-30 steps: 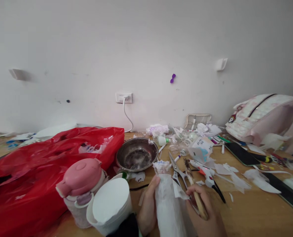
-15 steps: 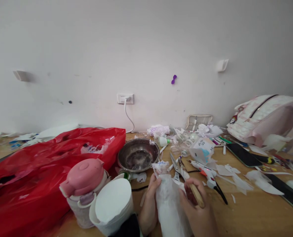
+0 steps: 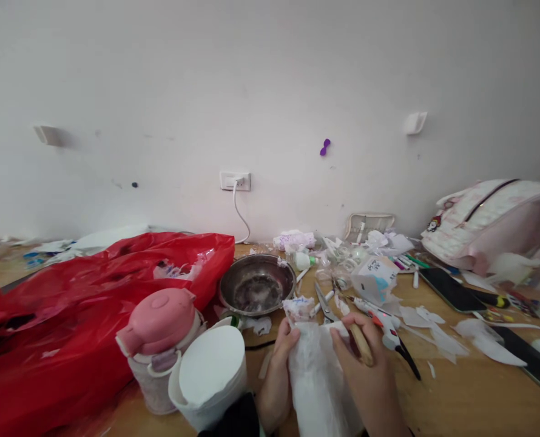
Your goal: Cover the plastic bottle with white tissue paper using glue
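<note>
My left hand [image 3: 276,373] is closed around the upper left side of a bottle-shaped piece wrapped in white tissue-like paper [image 3: 318,382], its crumpled top [image 3: 298,308] pointing away from me. My right hand [image 3: 367,370] grips a tool with a light wooden handle [image 3: 361,345]; the tool's working end is hidden. Its thumb and fingertips also press a white flap [image 3: 337,328] at the upper right side of the wrapped piece. Just beyond the hands lie open scissors [image 3: 325,306], and right of them a white and orange glue gun [image 3: 391,337].
A metal bowl [image 3: 257,285] stands beyond my left hand. To the left are a white paper roll [image 3: 213,367], a pink-lidded bottle [image 3: 161,321] and a red plastic bag [image 3: 60,340]. Paper scraps [image 3: 434,328], a phone [image 3: 452,288] and a backpack [image 3: 492,224] lie to the right.
The whole view has shifted slightly. The white flap under my right thumb now lies flatter across the piece's top edge. Both hands keep their hold.
</note>
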Tool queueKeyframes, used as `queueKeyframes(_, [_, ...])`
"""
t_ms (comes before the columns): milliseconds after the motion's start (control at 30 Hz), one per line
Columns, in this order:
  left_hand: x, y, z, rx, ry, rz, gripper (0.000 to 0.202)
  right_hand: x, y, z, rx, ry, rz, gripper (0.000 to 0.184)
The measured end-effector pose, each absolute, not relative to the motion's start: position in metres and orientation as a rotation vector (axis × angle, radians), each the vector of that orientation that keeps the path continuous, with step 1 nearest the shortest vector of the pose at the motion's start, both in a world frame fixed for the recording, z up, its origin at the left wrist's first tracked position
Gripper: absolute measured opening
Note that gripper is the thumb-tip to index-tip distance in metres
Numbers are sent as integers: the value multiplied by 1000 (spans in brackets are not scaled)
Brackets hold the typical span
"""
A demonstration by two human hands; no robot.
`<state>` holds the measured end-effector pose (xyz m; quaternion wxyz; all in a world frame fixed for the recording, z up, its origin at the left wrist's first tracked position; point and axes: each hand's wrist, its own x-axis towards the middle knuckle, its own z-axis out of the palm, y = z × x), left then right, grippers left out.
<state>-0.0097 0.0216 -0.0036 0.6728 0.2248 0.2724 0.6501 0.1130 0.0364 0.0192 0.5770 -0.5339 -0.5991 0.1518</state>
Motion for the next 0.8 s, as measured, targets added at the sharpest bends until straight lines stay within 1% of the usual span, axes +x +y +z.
queueKeyframes(133, [-10,21,-3,510,571,1468,36,101,32,23,-1218,-1520,278,9])
queueKeyframes(267, [-9,21,1,457,563,1477,36,91,21,30,-1228,-1622,84,9])
queueKeyframes(367, [-9,20,2,473,597,1497,38,88,11,31,-1192,-1684,1,13])
queueKeyframes(500, [-10,23,1,488,651,1518,41,85,-4,23,-1141,-1723,43,23])
queueKeyframes(600, [-9,26,0,514,714,1551,47,80,-12,15,-1103,-1719,44,30])
queueKeyframes(800, [-7,27,-7,550,752,1608,59,70,-20,9,-1067,-1719,37,31])
